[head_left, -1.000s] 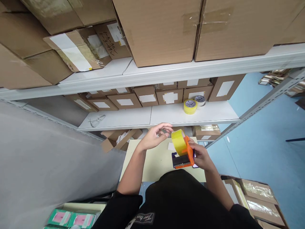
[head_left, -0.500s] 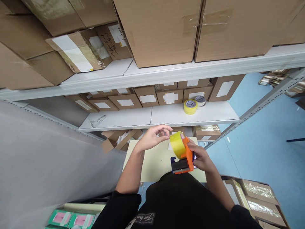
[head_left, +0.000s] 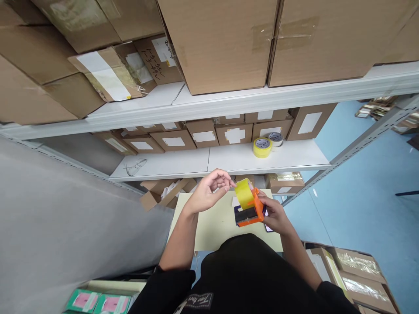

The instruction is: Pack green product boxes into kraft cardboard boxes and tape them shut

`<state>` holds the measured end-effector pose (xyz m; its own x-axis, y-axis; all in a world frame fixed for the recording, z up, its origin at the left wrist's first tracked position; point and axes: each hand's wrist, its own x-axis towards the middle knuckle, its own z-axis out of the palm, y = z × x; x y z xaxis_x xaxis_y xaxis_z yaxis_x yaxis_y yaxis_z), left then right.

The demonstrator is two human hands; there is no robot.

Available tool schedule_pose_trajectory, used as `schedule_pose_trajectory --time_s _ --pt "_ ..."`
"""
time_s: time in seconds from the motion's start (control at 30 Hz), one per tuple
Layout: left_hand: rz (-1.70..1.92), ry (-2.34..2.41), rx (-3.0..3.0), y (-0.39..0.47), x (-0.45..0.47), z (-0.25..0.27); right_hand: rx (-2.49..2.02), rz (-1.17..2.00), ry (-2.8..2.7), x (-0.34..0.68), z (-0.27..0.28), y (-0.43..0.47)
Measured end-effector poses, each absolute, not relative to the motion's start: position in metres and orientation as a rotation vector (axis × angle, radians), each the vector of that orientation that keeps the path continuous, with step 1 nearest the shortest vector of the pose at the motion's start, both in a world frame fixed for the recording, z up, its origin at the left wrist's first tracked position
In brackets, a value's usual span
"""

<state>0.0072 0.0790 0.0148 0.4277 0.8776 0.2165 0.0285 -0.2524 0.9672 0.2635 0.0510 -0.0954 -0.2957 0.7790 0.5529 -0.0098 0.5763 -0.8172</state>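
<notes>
Orange and blue plastic: holding tape dispenser (head_left: 259,206), loaded with yellow tape roll (head_left: 243,194), above right part of pale table (head_left: 212,231). Showing black roller (head_left: 246,214) at the near end; hiding part of the roll's core behind the orange side, and the grip inside right hand (head_left: 274,213). Clasping dispenser there, with fingers partly out of sight. Keeping left hand (head_left: 209,192) apart from the right, fingers loosely curled, thumb standing off; bringing fingertips to the roll's left edge, too close to tell whether touching. Covering most of a dark-edged flat object (head_left: 269,228) beneath the right hand. Leaving bare table left of the dispenser; losing part of the near edge under black shirt (head_left: 242,270). Beyond, on white shelf (head_left: 163,164): lying near the right end, spare yellow roll (head_left: 262,151) and white roll (head_left: 276,138), touching or nearly so; standing behind, labelled cartons (head_left: 234,134), print too small to read. Opening to the right: blue floor (head_left: 314,213).
</notes>
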Motion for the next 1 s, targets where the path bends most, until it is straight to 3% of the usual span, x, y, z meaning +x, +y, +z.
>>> schedule_pose_trajectory --time_s 0.4,1.0 --pt "1.255 1.052 1.846 0.083 0.018 -0.002 -0.800 0.861 -1.713 0.259 -0.111 0.057" --pt "1.476 1.017 2.524 0.078 0.025 0.034 -0.895 0.908 -1.717 0.246 -0.100 0.060"
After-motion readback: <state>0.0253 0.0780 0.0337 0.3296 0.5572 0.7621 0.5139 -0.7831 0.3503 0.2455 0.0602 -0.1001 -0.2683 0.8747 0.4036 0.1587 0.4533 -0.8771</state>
